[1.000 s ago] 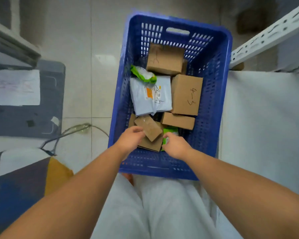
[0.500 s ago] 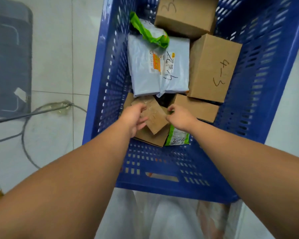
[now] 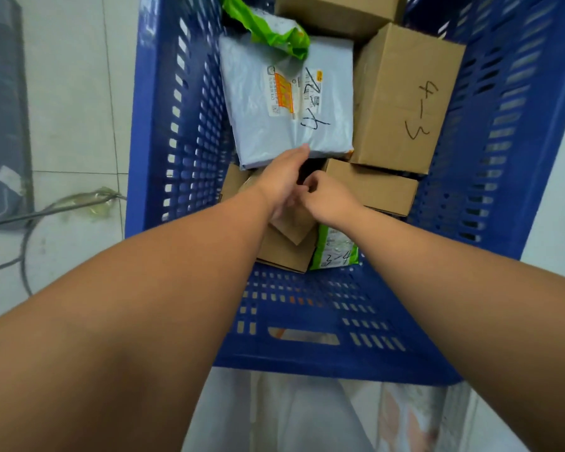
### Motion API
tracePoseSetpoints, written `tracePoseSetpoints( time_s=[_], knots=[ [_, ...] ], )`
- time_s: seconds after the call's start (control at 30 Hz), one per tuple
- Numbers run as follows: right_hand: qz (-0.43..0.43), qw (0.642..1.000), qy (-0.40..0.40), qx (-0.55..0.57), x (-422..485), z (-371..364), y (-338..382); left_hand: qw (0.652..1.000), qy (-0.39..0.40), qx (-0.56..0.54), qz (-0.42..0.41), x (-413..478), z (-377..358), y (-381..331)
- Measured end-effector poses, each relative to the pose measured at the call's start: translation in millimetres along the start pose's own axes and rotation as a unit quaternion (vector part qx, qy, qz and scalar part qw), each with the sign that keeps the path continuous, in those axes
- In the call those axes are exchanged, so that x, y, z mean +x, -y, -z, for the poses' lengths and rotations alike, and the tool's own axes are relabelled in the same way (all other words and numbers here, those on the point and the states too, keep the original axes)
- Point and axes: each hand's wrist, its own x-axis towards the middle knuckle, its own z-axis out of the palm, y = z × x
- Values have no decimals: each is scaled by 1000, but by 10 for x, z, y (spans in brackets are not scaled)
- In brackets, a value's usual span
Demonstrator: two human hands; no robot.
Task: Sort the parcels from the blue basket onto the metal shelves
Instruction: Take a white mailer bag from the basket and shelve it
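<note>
Left hand (image 3: 282, 182) now reaches further over the small box (image 3: 294, 230), fingers straight; right hand (image 3: 328, 200), grip unclear; looks light, stiff; take its edges.

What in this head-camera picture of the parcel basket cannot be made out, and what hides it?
Head view: the small brown box has its top face covered by the left hand and right hand; whether either grips it is unclear.
Head view: the farthest cardboard box is cut off by the top edge.
Head view: the green-and-white parcel lies partly under the right wrist.
The metal shelves are out of frame.
</note>
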Motion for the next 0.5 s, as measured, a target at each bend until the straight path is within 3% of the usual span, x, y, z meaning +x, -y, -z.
tracePoseSetpoints(
  time_s=[0.1, 0.23, 0.33, 0.5],
  knots=[
    [-1, 1000, -15, 19, -12, 24, -4, 996, -44, -74, 18, 72, -17, 32],
    [-5, 1000, -30, 4, -107, 119, -49, 996, -68, -60, -5, -55, -90, -2],
    [-32, 999, -35, 7, -272, 274, -100, 996, -45, -77, -5, -306, -98, -103],
    [-65, 997, -43, 14, -580, 587, -87, 980, 8, -200, -14, -833, -127, -387]
  ],
)
